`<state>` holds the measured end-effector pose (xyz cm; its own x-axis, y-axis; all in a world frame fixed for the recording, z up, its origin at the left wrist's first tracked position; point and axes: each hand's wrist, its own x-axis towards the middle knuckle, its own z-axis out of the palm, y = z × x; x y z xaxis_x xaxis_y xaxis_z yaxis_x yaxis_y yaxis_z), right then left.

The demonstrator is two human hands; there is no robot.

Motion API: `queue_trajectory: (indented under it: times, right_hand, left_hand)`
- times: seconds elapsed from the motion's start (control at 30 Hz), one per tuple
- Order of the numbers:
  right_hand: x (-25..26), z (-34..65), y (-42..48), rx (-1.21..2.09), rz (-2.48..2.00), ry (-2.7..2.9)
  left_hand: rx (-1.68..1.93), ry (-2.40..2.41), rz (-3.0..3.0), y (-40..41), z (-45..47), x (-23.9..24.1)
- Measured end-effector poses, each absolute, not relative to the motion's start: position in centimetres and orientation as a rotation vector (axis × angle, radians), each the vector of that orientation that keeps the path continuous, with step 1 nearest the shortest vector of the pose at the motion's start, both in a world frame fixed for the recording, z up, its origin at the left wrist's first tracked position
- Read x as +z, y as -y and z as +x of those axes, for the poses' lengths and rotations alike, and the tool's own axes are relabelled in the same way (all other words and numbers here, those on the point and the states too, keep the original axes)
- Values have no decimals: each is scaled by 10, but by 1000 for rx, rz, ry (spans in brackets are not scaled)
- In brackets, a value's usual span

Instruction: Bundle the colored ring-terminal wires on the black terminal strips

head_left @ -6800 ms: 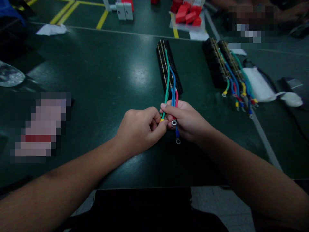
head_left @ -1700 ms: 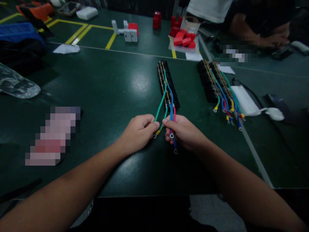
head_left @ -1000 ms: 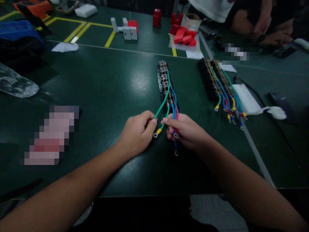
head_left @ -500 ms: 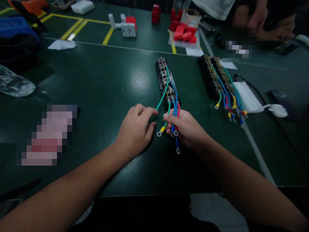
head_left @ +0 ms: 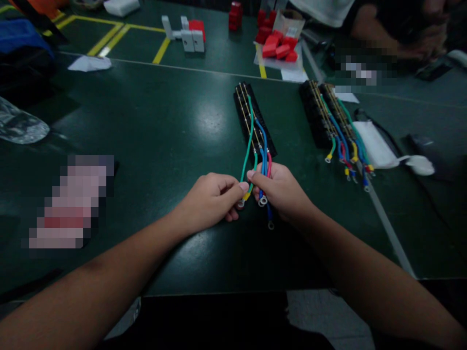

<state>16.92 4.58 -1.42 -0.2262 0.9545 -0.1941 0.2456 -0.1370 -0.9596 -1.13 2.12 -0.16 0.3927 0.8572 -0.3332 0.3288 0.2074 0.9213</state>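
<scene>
A long black terminal block (head_left: pixel 243 114) with brass strips lies on the green table in front of me. Green wires (head_left: pixel 249 141), blue wires (head_left: pixel 265 133) and a red wire (head_left: pixel 269 165) run from it toward me, ending in ring lugs. My left hand (head_left: pixel 217 198) is closed in a pinch on the green wires beside a yellow-sleeved ring lug (head_left: pixel 241 202); its fingertips partly cover their ends. My right hand (head_left: pixel 279 187) is closed around the blue and red wires, just below the block. Blue-sleeved ring lugs (head_left: pixel 270 224) hang out under its fingers.
Two similar wired blocks (head_left: pixel 315 114) lie to the right, near a white pouch (head_left: pixel 375 145). Red parts (head_left: pixel 279 47) and grey pieces (head_left: pixel 193 41) stand at the back. A blurred flat object (head_left: pixel 69 201) lies left. Another person's arms (head_left: pixel 386 36) are at the far right.
My left hand has come down and closed on the green wires, drawing the long one toward the right hand. The block has rolled slightly. My right hand keeps its grip.
</scene>
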Motion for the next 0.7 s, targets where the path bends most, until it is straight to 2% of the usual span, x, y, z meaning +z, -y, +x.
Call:
queue_trajectory:
  times: [0.17, 0.3, 0.7]
  right_hand:
    - [-15, 167, -45, 1491, -1353, 1381]
    - [-13, 165, -44, 1733, -1198, 1111]
    - [-7, 168, -47, 2107, -992, 874]
  left_hand:
    - [434, -1101, 1159, -22, -7, 0]
    - [462, -1109, 1080, -22, -5, 4]
    - [515, -1135, 1342, -20, -10, 1]
